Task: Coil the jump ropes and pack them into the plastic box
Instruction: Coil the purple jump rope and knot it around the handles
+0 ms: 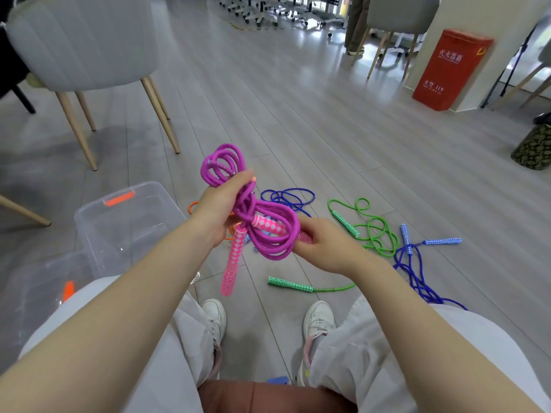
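The left hand (222, 208) has its grip wrapped round the waist of the purple rope (253, 204), fingers curled about the bunched strands, with one lobe of loops standing up above the fist and a second lobe hanging below and to the right. The right hand (322, 244) pinches the far edge of that lower lobe, its fingers closed over the strands. So the coil's long axis runs on a slant, from upper left down to lower right, held in the air over the floor (313, 129) between the person's knees.

The box (131, 216) stands open on the floor to the left, just beside the left forearm and lower than the coil. The left hand is the nearer one, so the drop looks like a short swing left and down, probably once the handles are tucked in.

Counted: two pink handles, one (269, 226) lying across the lower lobe, the other (232, 263) dangling straight down. One purple rope in hand. On the floor, one green rope (375, 231), at least two blue ropes (417, 272), and an orange rope (193, 207) mostly hidden behind the left wrist. One box; its lid (44, 281) seems to lie beside it.
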`<state>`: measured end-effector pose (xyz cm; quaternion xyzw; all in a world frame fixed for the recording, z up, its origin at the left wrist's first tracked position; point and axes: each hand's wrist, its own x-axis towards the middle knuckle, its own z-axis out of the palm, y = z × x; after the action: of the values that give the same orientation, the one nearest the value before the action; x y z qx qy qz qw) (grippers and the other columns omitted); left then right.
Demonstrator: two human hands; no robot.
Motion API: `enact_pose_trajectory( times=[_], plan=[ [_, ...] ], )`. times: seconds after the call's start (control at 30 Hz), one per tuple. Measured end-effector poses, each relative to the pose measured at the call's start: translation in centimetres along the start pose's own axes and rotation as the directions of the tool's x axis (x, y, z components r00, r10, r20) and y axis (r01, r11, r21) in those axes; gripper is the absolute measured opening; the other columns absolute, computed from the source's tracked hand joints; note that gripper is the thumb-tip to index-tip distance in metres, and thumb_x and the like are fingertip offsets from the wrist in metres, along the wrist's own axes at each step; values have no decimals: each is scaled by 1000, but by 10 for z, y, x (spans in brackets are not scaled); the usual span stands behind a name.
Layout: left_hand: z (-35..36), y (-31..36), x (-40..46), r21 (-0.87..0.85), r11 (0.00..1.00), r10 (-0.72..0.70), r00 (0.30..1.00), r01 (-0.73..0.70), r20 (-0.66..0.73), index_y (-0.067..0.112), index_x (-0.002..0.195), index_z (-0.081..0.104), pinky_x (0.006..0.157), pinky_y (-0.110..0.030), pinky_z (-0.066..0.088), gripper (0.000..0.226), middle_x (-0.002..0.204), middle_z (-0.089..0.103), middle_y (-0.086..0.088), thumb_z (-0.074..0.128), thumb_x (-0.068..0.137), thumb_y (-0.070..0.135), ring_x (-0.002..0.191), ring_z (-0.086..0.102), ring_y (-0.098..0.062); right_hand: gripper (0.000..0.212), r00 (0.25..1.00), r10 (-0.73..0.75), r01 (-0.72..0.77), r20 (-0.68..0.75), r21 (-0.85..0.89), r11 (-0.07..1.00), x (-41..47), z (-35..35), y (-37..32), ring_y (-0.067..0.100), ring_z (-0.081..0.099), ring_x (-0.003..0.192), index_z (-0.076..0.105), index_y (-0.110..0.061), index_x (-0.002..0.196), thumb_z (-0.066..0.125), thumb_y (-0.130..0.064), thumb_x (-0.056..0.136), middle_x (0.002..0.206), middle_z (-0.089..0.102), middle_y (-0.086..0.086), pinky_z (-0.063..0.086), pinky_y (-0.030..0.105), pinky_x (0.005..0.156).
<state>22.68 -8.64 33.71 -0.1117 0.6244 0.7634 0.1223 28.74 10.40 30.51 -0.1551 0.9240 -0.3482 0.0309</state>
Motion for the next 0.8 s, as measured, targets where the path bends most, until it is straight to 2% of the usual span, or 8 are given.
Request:
enact_pose_trajectory(
  times=[0.07,0.13,0.23,0.3,0.4,0.57,0.8],
  plan=[
    [1,0,0,-92,995,40,996,-33,80,9,93,67,59,-25,55,12,96,67,-9,60,90,19,80,65,-17,18,1000,10,-10,1,-56,998,-1,0,0,5,46,58,58,-29,79,58,-44,87,59,48,-10,38,28,59],
    [5,3,-4,-220,974,83,990,-56,112,10,85,67,66,-30,58,15,99,70,-4,55,94,15,91,65,-17,31,999,35,-37,-24,-90,995,-2,1,0,8,42,54,50,-26,67,55,-48,88,55,44,-7,33,29,55],
    [1,14,2,-392,917,80,997,-78,-11,17,72,56,64,-27,56,25,79,69,1,54,96,23,78,63,-14,51,987,123,-137,-101,-154,979,0,-2,5,16,39,54,41,-17,65,45,-62,91,55,41,-2,30,31,52],
    [-8,17,9,-406,907,89,993,-115,-81,21,70,49,57,-22,52,30,74,67,3,53,97,32,70,59,-11,57,975,190,-210,-118,-187,960,1,-4,8,16,39,53,37,-19,63,40,-69,89,55,41,-2,29,31,51],
    [-17,16,16,-387,909,104,984,-154,-146,22,71,47,56,-21,50,30,76,66,4,53,96,37,68,57,-10,57,963,242,-262,-121,-196,945,1,-4,10,16,41,52,35,-20,62,39,-69,89,54,42,-3,27,31,50],
    [-27,20,23,-458,865,119,969,-207,-214,21,67,46,69,-25,51,35,72,66,4,55,95,39,69,61,-9,61,934,336,-354,-121,-179,918,2,-2,19,20,40,54,33,-18,62,33,-72,89,56,40,-1,28,32,52],
    [-30,20,26,-530,814,108,958,-238,-264,17,68,47,66,-27,53,35,56,54,4,53,97,35,60,58,-10,61,885,451,-466,-118,-189,864,4,-4,32,21,38,51,30,-17,60,32,-68,92,55,39,3,22,30,49]
  ],
)
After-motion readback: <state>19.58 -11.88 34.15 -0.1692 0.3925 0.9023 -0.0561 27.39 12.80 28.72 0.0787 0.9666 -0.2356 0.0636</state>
